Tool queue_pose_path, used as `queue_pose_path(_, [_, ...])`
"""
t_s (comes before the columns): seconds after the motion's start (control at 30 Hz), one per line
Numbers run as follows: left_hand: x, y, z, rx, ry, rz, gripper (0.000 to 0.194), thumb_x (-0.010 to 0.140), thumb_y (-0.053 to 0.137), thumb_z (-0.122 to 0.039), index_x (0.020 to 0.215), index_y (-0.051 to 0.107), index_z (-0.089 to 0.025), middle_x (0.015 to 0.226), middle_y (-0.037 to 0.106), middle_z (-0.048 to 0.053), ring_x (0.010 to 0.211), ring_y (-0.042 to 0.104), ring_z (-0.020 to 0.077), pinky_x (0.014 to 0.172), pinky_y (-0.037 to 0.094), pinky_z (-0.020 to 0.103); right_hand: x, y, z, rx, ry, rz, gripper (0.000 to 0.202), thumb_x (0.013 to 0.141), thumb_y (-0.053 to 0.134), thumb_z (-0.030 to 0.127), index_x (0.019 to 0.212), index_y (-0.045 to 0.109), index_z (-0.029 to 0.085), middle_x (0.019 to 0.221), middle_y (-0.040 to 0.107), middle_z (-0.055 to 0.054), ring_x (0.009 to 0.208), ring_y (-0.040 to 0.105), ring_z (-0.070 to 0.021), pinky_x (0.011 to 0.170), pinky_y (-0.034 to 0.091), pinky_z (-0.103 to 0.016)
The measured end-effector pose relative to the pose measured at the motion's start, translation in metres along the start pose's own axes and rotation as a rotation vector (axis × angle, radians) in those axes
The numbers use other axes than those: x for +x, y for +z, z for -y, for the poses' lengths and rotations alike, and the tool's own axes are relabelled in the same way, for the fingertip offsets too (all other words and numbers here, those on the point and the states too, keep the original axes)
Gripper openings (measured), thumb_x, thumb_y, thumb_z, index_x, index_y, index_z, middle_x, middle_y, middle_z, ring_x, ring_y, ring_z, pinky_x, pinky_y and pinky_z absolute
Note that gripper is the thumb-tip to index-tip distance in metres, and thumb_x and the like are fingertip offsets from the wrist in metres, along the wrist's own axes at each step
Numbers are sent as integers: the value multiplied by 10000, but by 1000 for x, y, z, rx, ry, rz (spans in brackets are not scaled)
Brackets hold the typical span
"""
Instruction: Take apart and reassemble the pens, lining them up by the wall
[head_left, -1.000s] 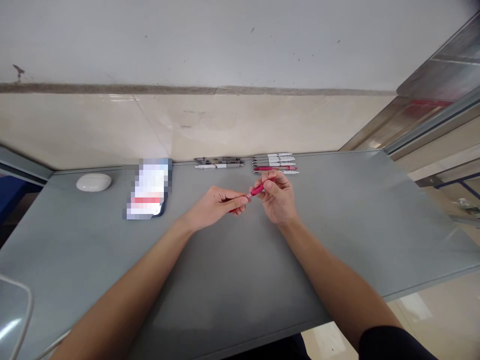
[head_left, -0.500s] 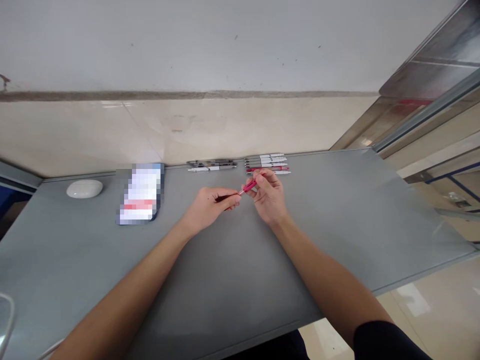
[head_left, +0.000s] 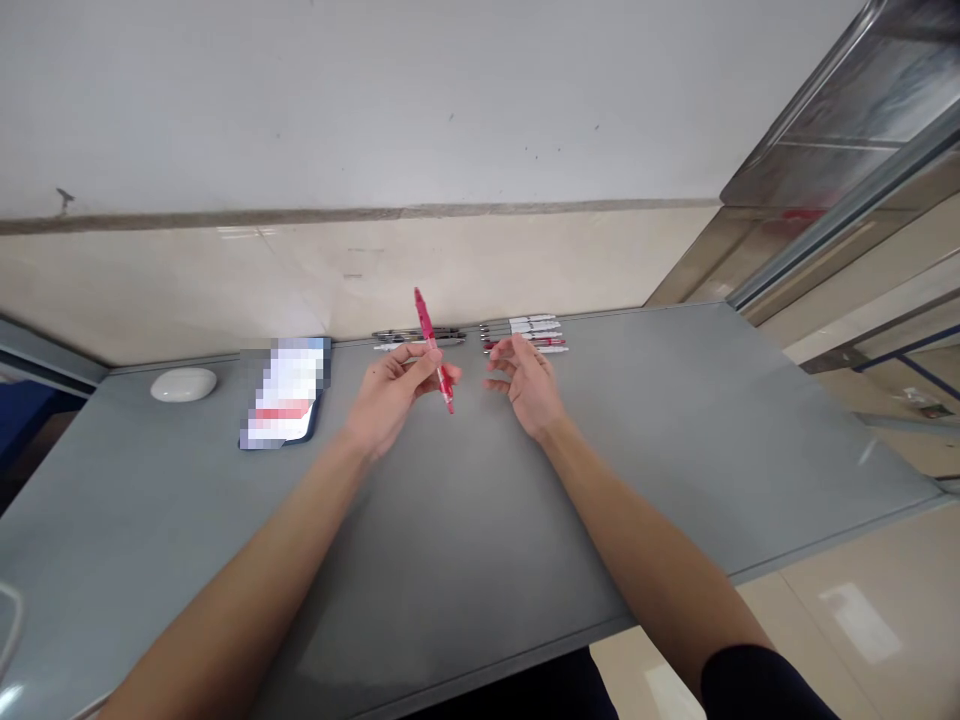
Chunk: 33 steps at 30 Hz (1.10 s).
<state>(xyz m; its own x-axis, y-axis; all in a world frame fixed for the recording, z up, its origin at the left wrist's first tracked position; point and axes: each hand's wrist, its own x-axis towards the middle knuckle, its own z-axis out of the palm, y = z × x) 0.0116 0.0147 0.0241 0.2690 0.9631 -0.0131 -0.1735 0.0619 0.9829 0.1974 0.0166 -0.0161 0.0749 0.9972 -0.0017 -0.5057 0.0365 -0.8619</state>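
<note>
My left hand (head_left: 390, 393) pinches a red pen (head_left: 425, 318) around its middle, above the grey table (head_left: 465, 560). The pen points up and leans to the left. To its right, my right hand (head_left: 529, 390) is open, its fingers apart and curved, holding nothing. Behind my right hand lies a row of several white pens (head_left: 536, 325) and red ones, partly hidden by the fingers. Beyond my left hand a smaller group of dark pens (head_left: 409, 334) and a white one lies near the wall.
A phone (head_left: 285, 390) with a blurred, lit screen lies at the left of the table. Farther left sits a white rounded object (head_left: 184, 384). A white cable (head_left: 13, 630) curves at the lower left edge. The wall (head_left: 360, 270) rises behind the table.
My right hand has let go of the red pen and opened. The pen has swung more upright in my left hand, apart from the right one. The view has shifted slightly.
</note>
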Motion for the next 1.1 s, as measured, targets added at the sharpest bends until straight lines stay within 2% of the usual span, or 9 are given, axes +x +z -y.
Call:
queue_pose_path(0.13, [-4,10,3,-105,50,-79,227,830,704,-355,889,585,-171,866,736,59,872,691,181,934,492,394,-1,2,-4,-111,-25,61,358,798,629,563,807,645,205,811,608,5,701,591,-110,575,568,-247])
queue_pose_path(0.23, [-6,19,8,-139,91,-149,267,806,729,-359,918,572,-174,965,745,77,950,695,183,990,468,399,-2,4,-7,-197,-98,52,365,786,636,568,804,656,204,788,621,9,629,557,-85,535,548,-212])
queue_pose_path(0.33, [-5,30,13,-224,105,-219,297,781,750,-373,899,562,-176,959,748,71,961,702,185,1000,470,403,-4,5,-8,-271,-161,44,328,774,664,537,819,666,213,773,633,15,602,555,-79,517,542,-203])
queue_pose_path(0.47, [-4,41,20,-319,118,-297,291,756,771,-370,861,578,-179,893,750,50,935,706,183,1001,475,407,-4,4,-7,-307,-148,59,282,738,722,485,846,689,227,760,674,3,639,621,-117,529,565,-243])
queue_pose_path(0.63, [-6,39,29,-254,55,-240,279,738,785,-367,896,683,-163,993,740,81,1076,662,240,995,481,411,-1,3,-7,-192,-166,-51,257,733,742,463,812,691,224,759,699,2,719,681,-150,531,567,-245])
queue_pose_path(0.77, [-11,30,32,-72,-2,-168,348,705,805,-358,988,709,-178,1118,723,94,1145,625,266,999,476,411,3,3,-8,21,-90,-119,259,743,743,458,798,669,216,827,731,2,769,710,-147,626,598,-264])
queue_pose_path(0.9, [-16,14,30,324,3,-71,399,732,765,-367,1094,689,-218,1173,708,65,1127,632,261,975,490,394,8,-2,-4,261,-85,-200,240,785,709,445,795,642,215,793,713,36,753,711,-128,660,597,-261])
queue_pose_path(1.0, [-17,1,28,696,119,-66,302,809,673,-369,1092,680,-263,1248,673,26,1139,625,257,898,526,372,11,-9,1,454,-98,-285,189,860,640,403,808,618,223,721,665,75,681,682,-79,652,578,-218])
queue_pose_path(1.1, [-18,-11,31,950,302,19,202,902,535,-333,997,689,-243,1240,674,38,1231,569,258,857,543,365,14,-12,7,646,-91,-282,206,953,512,347,804,570,218,652,593,96,534,575,-26,555,519,-159])
